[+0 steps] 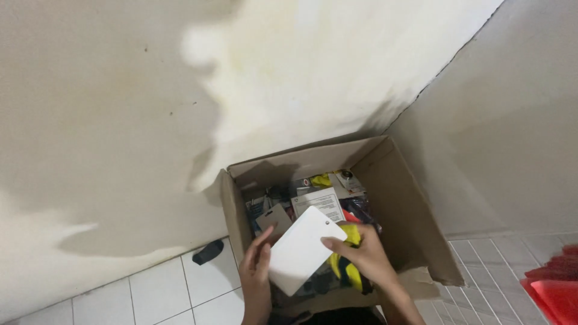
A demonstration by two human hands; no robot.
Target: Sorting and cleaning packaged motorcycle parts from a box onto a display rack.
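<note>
- The left hand (257,269) grips the near left edge of a white card (302,250), thumb on its face and fingers curled behind it.
- The right hand (365,256) pinches the card's right edge, thumb on top near the far corner.
- The card is flat, rectangular and tilted, and is held above the near part of an open cardboard box (402,204).
- A yellow item (351,238) shows just beside the right hand, partly under it; whether the hand also holds it cannot be told.
- The box stands on the floor (162,295) of white tiles, in the corner where two pale walls (120,120) meet.
- Its flaps stand open; the right flap leans out to the right.
- Inside lie mixed small things: a white printed sheet (319,201) just beyond the card, a grey tag (274,218) to its left, and another yellow piece (321,179) at the far side.
- A small dark object (208,251) lies on the tiles left of the box, against the wall.
- A red thing (557,283) shows at the right edge, well apart from the box.
</note>
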